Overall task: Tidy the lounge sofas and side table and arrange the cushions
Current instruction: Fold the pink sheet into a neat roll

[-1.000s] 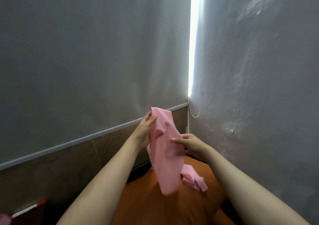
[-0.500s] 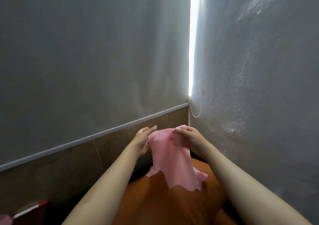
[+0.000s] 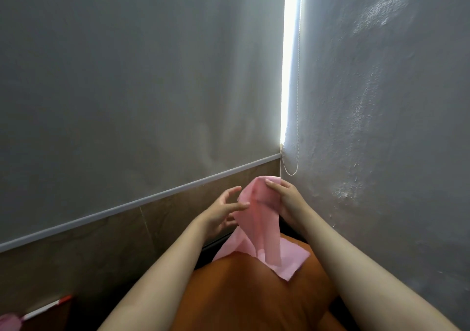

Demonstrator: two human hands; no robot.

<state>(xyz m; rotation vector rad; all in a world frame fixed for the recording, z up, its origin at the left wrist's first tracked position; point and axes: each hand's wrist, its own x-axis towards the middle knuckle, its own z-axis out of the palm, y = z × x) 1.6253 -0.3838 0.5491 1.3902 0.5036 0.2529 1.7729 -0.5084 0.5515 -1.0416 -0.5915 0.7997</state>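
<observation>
A pink cloth (image 3: 259, 219) hangs in front of me in the room corner, its lower end draped on an orange cushion (image 3: 254, 295). My right hand (image 3: 284, 198) pinches the cloth's top edge from the right. To the left of the cloth, my left hand (image 3: 223, 211) has its fingers spread, and its fingertips touch the cloth's left edge without gripping it. The orange cushion fills the lower middle of the view between my forearms.
A grey roller blind (image 3: 127, 89) covers the left wall down to its bottom bar (image 3: 142, 201), with brown panelling below. A bead chain (image 3: 295, 127) hangs by the bright gap. A rough white wall (image 3: 381, 127) stands right. A white-and-red stick with a pink end (image 3: 38, 311) lies bottom left.
My left hand has let go of the cloth's top and opened its fingers. My right hand has kept the top edge, and the cloth now hangs folded lengthwise, lower end on the cushion.
</observation>
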